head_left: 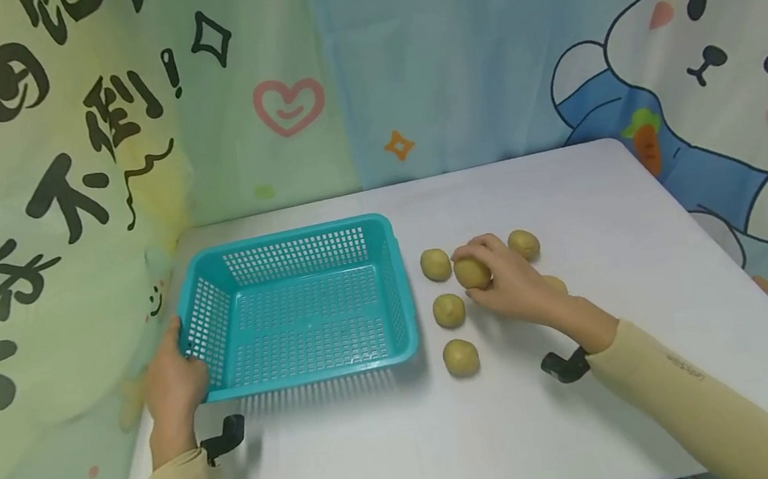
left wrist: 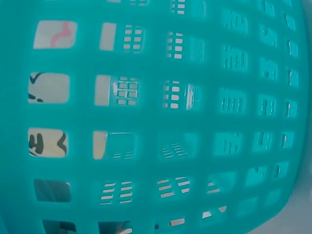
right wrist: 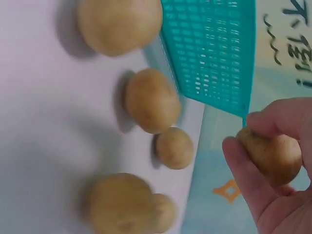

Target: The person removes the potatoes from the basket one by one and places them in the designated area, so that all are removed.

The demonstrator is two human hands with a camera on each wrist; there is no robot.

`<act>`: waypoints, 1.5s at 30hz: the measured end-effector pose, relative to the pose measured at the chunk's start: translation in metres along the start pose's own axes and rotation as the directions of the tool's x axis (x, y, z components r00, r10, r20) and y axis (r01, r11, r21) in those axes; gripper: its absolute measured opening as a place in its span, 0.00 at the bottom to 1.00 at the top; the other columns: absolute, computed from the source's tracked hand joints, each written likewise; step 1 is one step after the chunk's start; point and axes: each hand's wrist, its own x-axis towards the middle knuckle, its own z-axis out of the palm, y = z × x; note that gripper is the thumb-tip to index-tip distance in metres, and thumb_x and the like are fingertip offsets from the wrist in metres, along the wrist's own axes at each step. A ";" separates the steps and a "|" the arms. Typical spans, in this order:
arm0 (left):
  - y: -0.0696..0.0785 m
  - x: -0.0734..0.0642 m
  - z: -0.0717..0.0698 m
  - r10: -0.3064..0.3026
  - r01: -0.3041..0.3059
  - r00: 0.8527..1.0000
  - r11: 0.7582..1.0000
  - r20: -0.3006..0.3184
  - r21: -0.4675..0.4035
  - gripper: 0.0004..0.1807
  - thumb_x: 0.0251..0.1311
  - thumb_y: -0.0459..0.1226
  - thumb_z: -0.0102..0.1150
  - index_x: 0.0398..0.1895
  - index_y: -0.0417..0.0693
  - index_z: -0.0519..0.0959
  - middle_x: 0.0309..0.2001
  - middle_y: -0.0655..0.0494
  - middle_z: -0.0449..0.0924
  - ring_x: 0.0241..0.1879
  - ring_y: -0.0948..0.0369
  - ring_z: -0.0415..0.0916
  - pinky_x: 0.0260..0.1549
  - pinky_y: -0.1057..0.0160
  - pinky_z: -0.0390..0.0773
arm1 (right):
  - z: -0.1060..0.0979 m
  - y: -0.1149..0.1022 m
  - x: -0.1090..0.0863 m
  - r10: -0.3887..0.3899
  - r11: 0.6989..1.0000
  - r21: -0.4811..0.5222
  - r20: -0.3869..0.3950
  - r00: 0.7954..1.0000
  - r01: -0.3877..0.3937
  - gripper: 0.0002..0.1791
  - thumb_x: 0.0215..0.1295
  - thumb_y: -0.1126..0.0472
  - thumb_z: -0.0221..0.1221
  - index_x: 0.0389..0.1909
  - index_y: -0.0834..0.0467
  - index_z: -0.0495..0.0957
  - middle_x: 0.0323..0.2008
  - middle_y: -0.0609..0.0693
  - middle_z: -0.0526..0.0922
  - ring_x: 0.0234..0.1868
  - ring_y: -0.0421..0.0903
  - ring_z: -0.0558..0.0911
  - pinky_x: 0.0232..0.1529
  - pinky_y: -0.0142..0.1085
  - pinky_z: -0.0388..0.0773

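A turquoise plastic basket (head_left: 314, 374) with perforated walls sits on the left half of the table, nothing lying inside it. My left hand (head_left: 175, 378) grips its left rim near the front corner; in the left wrist view the basket wall (left wrist: 151, 114) fills the picture and hides the hand. To the right of the basket, my right hand (head_left: 512, 281) holds a potato (head_left: 472, 272) between thumb and fingers. The right wrist view shows that potato (right wrist: 273, 156) raised off the table. Several other potatoes lie around it, among them one potato (head_left: 449, 310) nearer the basket.
The white table (head_left: 384, 458) stands against a printed curtain (head_left: 446, 45) at the back and sides. One potato (head_left: 524, 244) lies behind the right hand, and another potato (head_left: 556, 284) is partly hidden by the wrist. The frontmost potato (head_left: 461, 358) lies by the basket's right front corner.
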 end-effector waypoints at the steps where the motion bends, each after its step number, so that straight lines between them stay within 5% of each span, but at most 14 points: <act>1: 0.001 0.001 0.000 0.000 0.000 1.000 1.000 -0.001 -0.005 0.43 0.55 0.24 0.43 0.78 0.45 0.49 0.65 0.28 0.64 0.32 0.44 0.70 0.24 0.53 0.66 | -0.001 0.004 -0.006 0.010 1.000 0.028 -0.023 1.000 -0.010 0.28 0.54 0.70 0.67 0.58 0.55 0.74 0.57 0.56 0.70 0.52 0.53 0.75 0.41 0.42 0.79; 13: 0.002 0.002 0.000 -0.034 0.034 0.999 0.999 0.015 -0.017 0.43 0.57 0.25 0.42 0.78 0.48 0.47 0.67 0.29 0.62 0.38 0.42 0.69 0.28 0.53 0.67 | 0.009 0.028 -0.078 0.027 0.995 0.094 -0.010 1.000 -0.026 0.29 0.49 0.75 0.68 0.56 0.59 0.76 0.53 0.56 0.79 0.49 0.53 0.78 0.35 0.35 0.79; 19: 0.005 0.002 0.001 -0.003 0.003 1.000 1.000 0.000 -0.002 0.43 0.54 0.24 0.42 0.77 0.45 0.50 0.67 0.29 0.62 0.39 0.41 0.70 0.31 0.47 0.70 | 0.026 0.037 -0.102 0.110 0.990 0.092 0.015 0.994 -0.111 0.29 0.50 0.70 0.69 0.57 0.60 0.76 0.54 0.55 0.80 0.48 0.51 0.80 0.40 0.37 0.78; 23: 0.007 0.006 0.002 0.027 -0.027 1.000 1.000 -0.010 0.000 0.42 0.54 0.24 0.43 0.77 0.45 0.51 0.67 0.30 0.63 0.39 0.41 0.70 0.32 0.45 0.70 | 0.032 0.043 -0.113 0.159 0.981 0.107 0.029 0.987 -0.161 0.28 0.54 0.63 0.71 0.57 0.57 0.76 0.56 0.54 0.80 0.47 0.51 0.81 0.37 0.34 0.77; 28: 0.006 0.006 0.001 0.016 -0.016 1.000 1.000 -0.020 -0.011 0.42 0.55 0.24 0.42 0.77 0.46 0.51 0.68 0.31 0.62 0.42 0.40 0.70 0.36 0.43 0.71 | 0.035 0.051 -0.116 0.196 0.971 0.132 0.032 0.980 -0.199 0.29 0.55 0.59 0.71 0.59 0.56 0.75 0.56 0.54 0.80 0.33 0.42 0.79 0.29 0.31 0.75; 35: 0.006 0.002 -0.001 -0.010 0.009 1.000 1.000 -0.026 -0.021 0.42 0.55 0.24 0.43 0.77 0.46 0.50 0.69 0.32 0.61 0.47 0.38 0.70 0.42 0.40 0.70 | 0.038 0.058 -0.117 0.236 0.923 0.291 0.095 0.967 -0.254 0.30 0.60 0.57 0.67 0.63 0.57 0.72 0.56 0.57 0.78 0.18 0.34 0.68 0.24 0.29 0.71; 37: 0.006 0.002 -0.001 -0.007 0.006 1.000 1.000 -0.027 -0.024 0.42 0.55 0.24 0.43 0.77 0.45 0.51 0.69 0.32 0.61 0.47 0.38 0.70 0.41 0.40 0.70 | 0.039 0.059 -0.117 0.240 0.913 0.316 0.100 0.966 -0.260 0.30 0.61 0.57 0.67 0.64 0.57 0.71 0.58 0.57 0.76 0.19 0.33 0.67 0.25 0.29 0.71; 45: 0.006 0.004 0.000 -0.005 0.005 1.000 1.000 -0.019 -0.021 0.41 0.56 0.24 0.43 0.77 0.44 0.51 0.68 0.31 0.62 0.48 0.38 0.71 0.40 0.40 0.71 | 0.039 0.057 -0.116 0.209 0.941 0.258 0.060 0.976 -0.218 0.28 0.63 0.59 0.65 0.64 0.59 0.70 0.62 0.56 0.74 0.48 0.41 0.73 0.36 0.30 0.75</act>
